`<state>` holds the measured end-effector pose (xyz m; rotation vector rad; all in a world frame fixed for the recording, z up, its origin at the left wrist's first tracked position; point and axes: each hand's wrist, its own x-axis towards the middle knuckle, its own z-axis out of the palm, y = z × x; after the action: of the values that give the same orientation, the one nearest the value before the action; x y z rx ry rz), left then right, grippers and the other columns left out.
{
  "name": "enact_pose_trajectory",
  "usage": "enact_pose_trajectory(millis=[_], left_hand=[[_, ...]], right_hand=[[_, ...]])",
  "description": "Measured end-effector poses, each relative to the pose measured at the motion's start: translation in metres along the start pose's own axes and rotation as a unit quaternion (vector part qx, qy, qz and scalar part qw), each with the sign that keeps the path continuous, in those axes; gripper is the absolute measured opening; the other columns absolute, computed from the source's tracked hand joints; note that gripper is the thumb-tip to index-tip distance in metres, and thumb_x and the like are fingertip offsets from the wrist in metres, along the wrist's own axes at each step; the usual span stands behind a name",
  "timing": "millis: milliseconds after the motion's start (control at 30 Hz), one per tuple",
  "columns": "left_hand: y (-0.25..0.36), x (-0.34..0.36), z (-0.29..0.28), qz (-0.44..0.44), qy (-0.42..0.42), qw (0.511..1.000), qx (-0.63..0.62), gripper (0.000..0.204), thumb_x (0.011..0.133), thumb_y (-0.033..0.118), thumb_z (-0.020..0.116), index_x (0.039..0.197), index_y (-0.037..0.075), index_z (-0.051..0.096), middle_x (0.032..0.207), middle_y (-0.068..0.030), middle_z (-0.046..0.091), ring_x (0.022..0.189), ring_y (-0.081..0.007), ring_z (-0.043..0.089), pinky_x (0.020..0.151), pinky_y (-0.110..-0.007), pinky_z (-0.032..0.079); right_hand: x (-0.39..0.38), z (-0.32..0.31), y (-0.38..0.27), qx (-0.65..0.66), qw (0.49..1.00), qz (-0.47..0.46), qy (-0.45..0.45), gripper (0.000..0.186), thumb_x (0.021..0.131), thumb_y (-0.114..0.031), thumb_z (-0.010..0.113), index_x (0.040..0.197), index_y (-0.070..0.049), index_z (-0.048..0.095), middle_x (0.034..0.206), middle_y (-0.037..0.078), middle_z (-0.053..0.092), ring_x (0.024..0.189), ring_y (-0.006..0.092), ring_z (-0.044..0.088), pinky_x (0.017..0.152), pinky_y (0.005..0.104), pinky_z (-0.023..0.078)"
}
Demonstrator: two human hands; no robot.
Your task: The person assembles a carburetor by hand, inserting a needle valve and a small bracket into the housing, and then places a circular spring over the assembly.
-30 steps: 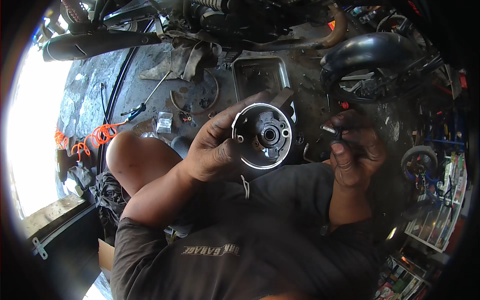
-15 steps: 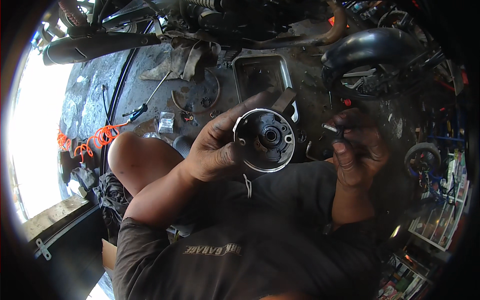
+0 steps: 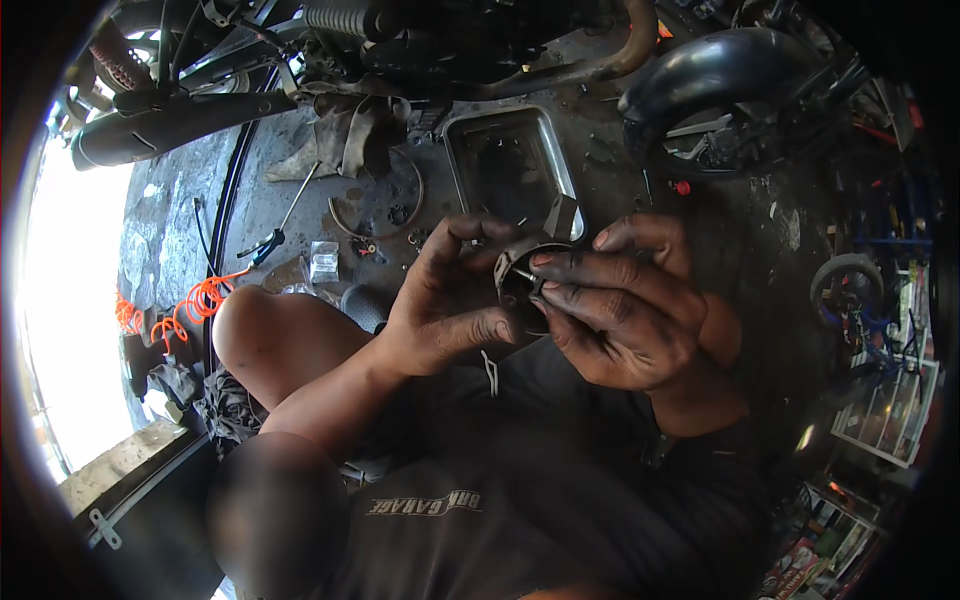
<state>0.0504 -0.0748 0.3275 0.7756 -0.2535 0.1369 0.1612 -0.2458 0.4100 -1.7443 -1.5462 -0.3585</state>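
Note:
My left hand (image 3: pixel 425 315) grips a round, open-ended metal housing (image 3: pixel 505 272) around its side, with the thumb below and the fingers above. A flat metal tab (image 3: pixel 563 216) sticks out from the housing's upper right. Over its open end, my right hand (image 3: pixel 635 325) pinches a small dark part with a bright metal stud (image 3: pixel 524 276). The stud lies at the mouth of the housing, with the fingertips close around it. Those fingers cover most of the housing's inside, so I cannot tell whether the stud touches anything there.
Beyond my hands a rectangular metal tray (image 3: pixel 452 150) lies on the floor. A muffler (image 3: pixel 180 128) and motorcycle parts span the far side, with a black wheel (image 3: pixel 720 80) at far right. Left are a grey cloth (image 3: pixel 350 140), a blow gun (image 3: pixel 265 245) and its orange coiled hose (image 3: pixel 205 300).
My right hand has moved left with the small part, up to the housing. The housing has turned, so its open face now points more to the right. The view has shifted slightly.

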Motion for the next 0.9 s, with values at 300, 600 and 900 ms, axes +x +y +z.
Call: enact_pose_trajectory(millis=[300, 600, 900], left_hand=[[-0.001, -0.004, 0.005, -0.013, 0.025, 1.0, 0.0, 0.062, 0.084, 0.0, 0.078, 0.13, 0.008, 0.036, 0.14, -0.0168, 0.052, 0.13, -0.0209, 0.05, 0.104, -0.037, 0.045], [0.003, -0.012, 0.008, 0.0, 0.118, 0.991, 0.061, 0.024, 0.101, 0.008, 0.058, 0.12, 0.003, 0.045, 0.135, -0.0161, 0.056, 0.124, -0.0182, 0.052, 0.102, -0.035, 0.044], [0.003, -0.01, -0.004, -0.025, 0.146, 0.989, 0.029, 0.016, 0.106, 0.014, 0.05, 0.116, 0.003, 0.048, 0.114, -0.0094, 0.063, 0.107, -0.0131, 0.06, 0.091, -0.03, 0.05]], right_hand=[[-0.005, 0.01, 0.002, 0.016, 0.999, 0.028, 0.009, 0.02, 0.071, -0.006, 0.083, 0.089, -0.008, 0.075, 0.1, 0.002, 0.075, 0.096, 0.0224, 0.061, 0.081, 0.0324, 0.051], [-0.005, 0.021, 0.007, -0.014, 0.999, 0.031, 0.023, 0.025, 0.07, -0.004, 0.081, 0.094, -0.008, 0.076, 0.101, 0.002, 0.073, 0.093, 0.0249, 0.061, 0.084, 0.0363, 0.05], [-0.001, 0.024, -0.001, 0.035, 0.998, 0.055, 0.02, 0.036, 0.076, -0.024, 0.082, 0.105, -0.005, 0.073, 0.119, 0.017, 0.059, 0.099, 0.031, 0.059, 0.087, 0.0424, 0.051]])
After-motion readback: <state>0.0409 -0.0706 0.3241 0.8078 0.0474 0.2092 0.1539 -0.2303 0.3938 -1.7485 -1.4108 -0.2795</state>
